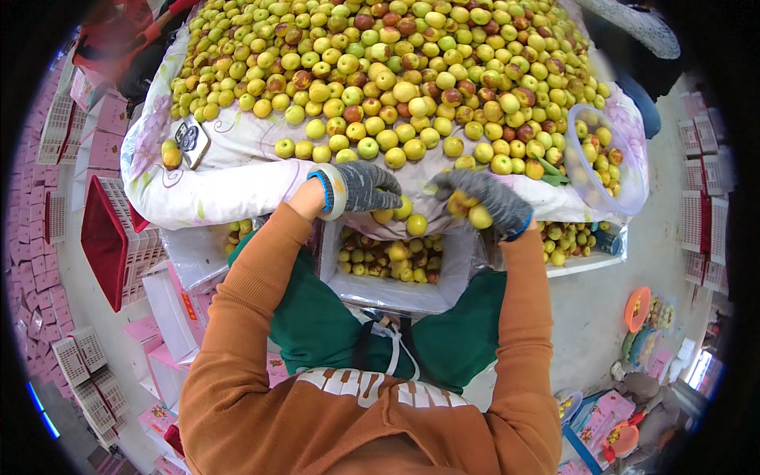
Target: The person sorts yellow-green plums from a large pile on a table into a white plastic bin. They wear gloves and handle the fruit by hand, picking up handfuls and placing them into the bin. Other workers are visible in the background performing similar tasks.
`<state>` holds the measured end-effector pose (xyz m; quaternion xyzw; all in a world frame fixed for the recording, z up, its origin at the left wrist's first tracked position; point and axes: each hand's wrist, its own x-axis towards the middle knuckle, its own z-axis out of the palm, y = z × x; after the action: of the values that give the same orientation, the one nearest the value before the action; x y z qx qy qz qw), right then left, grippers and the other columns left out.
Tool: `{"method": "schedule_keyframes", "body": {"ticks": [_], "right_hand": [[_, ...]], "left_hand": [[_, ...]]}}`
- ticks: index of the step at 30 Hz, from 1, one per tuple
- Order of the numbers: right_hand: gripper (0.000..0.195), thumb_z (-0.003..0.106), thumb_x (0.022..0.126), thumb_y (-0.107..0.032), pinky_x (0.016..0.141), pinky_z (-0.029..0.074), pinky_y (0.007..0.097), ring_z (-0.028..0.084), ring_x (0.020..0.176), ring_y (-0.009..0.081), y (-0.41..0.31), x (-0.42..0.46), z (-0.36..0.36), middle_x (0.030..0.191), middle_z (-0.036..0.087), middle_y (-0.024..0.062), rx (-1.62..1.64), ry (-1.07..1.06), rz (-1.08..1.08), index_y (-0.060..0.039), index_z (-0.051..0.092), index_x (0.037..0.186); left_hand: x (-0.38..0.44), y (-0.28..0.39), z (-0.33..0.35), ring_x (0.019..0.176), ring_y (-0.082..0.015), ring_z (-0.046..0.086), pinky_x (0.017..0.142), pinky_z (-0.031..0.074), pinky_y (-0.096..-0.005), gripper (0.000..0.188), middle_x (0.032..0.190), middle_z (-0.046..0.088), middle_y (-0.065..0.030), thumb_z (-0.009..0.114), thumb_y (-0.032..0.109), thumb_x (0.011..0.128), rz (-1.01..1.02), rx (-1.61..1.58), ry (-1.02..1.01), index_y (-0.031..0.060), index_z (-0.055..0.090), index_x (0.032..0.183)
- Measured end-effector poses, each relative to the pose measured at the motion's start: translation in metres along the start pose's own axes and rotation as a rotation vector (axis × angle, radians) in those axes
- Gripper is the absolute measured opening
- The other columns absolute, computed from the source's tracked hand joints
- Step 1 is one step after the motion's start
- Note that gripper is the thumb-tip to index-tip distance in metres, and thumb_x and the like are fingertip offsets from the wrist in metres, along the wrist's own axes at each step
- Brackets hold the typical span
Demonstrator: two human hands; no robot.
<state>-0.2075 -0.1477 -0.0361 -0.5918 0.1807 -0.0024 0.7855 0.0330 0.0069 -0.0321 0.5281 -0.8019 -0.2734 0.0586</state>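
Observation:
A large heap of yellow-green and reddish-brown jujubes [386,89] covers the cloth-lined table [237,184]. My left hand [365,187], in a grey knit glove with a pale bangle at the wrist, is at the table's near edge, its fingers curled over jujubes. My right hand [487,199], gloved alike, holds several jujubes [469,209] under its fingers, slightly blurred. A loose jujube [417,224] is between the hands, above a plastic-lined box [380,291] that has many jujubes inside and stands between my knees.
A clear plastic basin [629,202] with jujubes lies tilted at the table's right. A phone [193,141] rests at the left. Boxes of jujubes flank the lined box. A red-lined crate [110,243] and pink cartons [157,356] stand left. Other people are at both sides and lower right.

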Motion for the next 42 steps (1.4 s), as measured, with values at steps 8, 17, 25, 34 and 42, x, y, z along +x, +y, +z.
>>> {"method": "schedule_keyframes", "body": {"ticks": [8, 17, 25, 34, 42], "right_hand": [[0.04, 0.05, 0.094, -0.025, 0.094, 0.044, 0.029, 0.055, 0.11, 0.0168, 0.005, 0.007, -0.028, 0.121, 0.058, 0.0078, -0.035, 0.574, 0.015, -0.0021, 0.054, 0.127], [0.034, 0.046, 0.095, -0.013, 0.097, 0.041, 0.0293, 0.054, 0.108, 0.0151, 0.036, 0.018, 0.005, 0.119, 0.059, 0.006, -0.301, 0.134, -0.048, -0.0017, 0.055, 0.126], [0.037, 0.048, 0.093, -0.02, 0.08, 0.047, 0.0256, 0.058, 0.089, 0.0124, 0.027, 0.02, 0.012, 0.103, 0.063, 0.0043, -0.11, 0.022, 0.079, -0.0049, 0.057, 0.126], [0.033, 0.05, 0.095, -0.029, 0.068, 0.053, 0.0255, 0.063, 0.083, 0.0136, 0.022, 0.016, 0.009, 0.099, 0.065, 0.0069, 0.208, 0.2, 0.085, -0.0016, 0.062, 0.11], [0.042, 0.051, 0.094, -0.041, 0.058, 0.055, 0.0296, 0.066, 0.081, 0.0165, 0.017, 0.013, 0.017, 0.098, 0.067, 0.0108, 0.231, 0.351, -0.013, -0.0065, 0.057, 0.118]], "left_hand": [[-0.028, -0.034, -0.011, 0.105, -0.0298, 0.059, 0.091, 0.046, -0.0357, 0.04, 0.117, 0.061, -0.0133, 0.063, 0.033, 0.086, -0.185, -0.104, 0.349, 0.0057, 0.062, 0.115], [-0.05, -0.055, -0.013, 0.109, -0.0357, 0.056, 0.093, 0.044, -0.0411, 0.052, 0.116, 0.06, -0.0197, 0.062, 0.043, 0.082, -0.872, -0.019, 0.16, 0.0053, 0.058, 0.118], [-0.035, -0.055, -0.005, 0.116, -0.0296, 0.054, 0.097, 0.043, -0.0357, 0.063, 0.125, 0.057, -0.0184, 0.071, 0.033, 0.079, -0.654, -0.185, 0.167, 0.0025, 0.049, 0.13], [-0.027, -0.064, 0.004, 0.11, -0.0283, 0.058, 0.092, 0.046, -0.0354, 0.045, 0.12, 0.061, -0.0147, 0.066, 0.023, 0.083, -0.497, -0.379, 0.173, 0.0047, 0.055, 0.123], [-0.017, -0.042, -0.001, 0.098, -0.0308, 0.061, 0.083, 0.048, -0.0384, 0.033, 0.103, 0.065, -0.015, 0.065, 0.028, 0.083, -0.557, -0.307, 0.184, 0.0055, 0.059, 0.107]]}}
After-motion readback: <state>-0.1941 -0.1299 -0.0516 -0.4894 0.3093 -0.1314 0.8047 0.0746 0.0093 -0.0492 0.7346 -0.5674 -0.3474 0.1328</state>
